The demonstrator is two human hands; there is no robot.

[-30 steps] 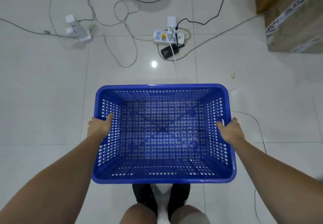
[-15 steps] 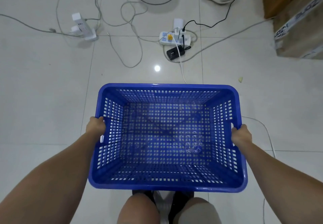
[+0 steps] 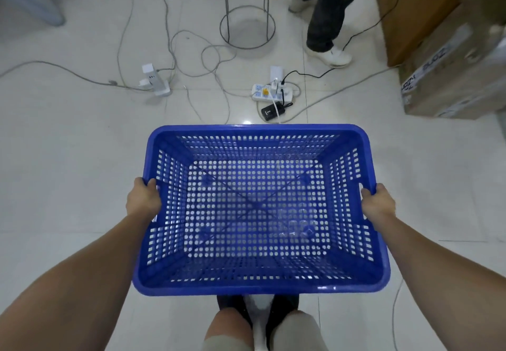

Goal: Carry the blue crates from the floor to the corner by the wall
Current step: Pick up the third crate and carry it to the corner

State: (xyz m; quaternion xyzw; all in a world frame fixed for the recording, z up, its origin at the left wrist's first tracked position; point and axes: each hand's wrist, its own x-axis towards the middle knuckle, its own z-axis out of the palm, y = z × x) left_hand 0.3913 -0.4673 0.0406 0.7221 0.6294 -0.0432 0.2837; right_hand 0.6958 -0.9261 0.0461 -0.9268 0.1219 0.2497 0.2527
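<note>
An empty blue perforated plastic crate [image 3: 260, 286] hangs in front of me above the white tiled floor, level and open side up. My left hand [image 3: 143, 200] grips its left rim at the handle slot. My right hand [image 3: 379, 205] grips the right rim at the matching slot. My knees and dark shoes show just below the crate's near edge.
Ahead on the floor lie tangled cables [image 3: 191, 57], a white power strip [image 3: 272, 92] with a black adapter, and a white charger block [image 3: 154, 82]. A wire stand [image 3: 247, 26] rises beyond them. Another person's legs [image 3: 324, 14] stand at the top right, beside cardboard boxes [image 3: 451, 74].
The crate has risen higher and closer to me. My view has tilted up, bringing the other person's legs and more of the wire stand into sight.
</note>
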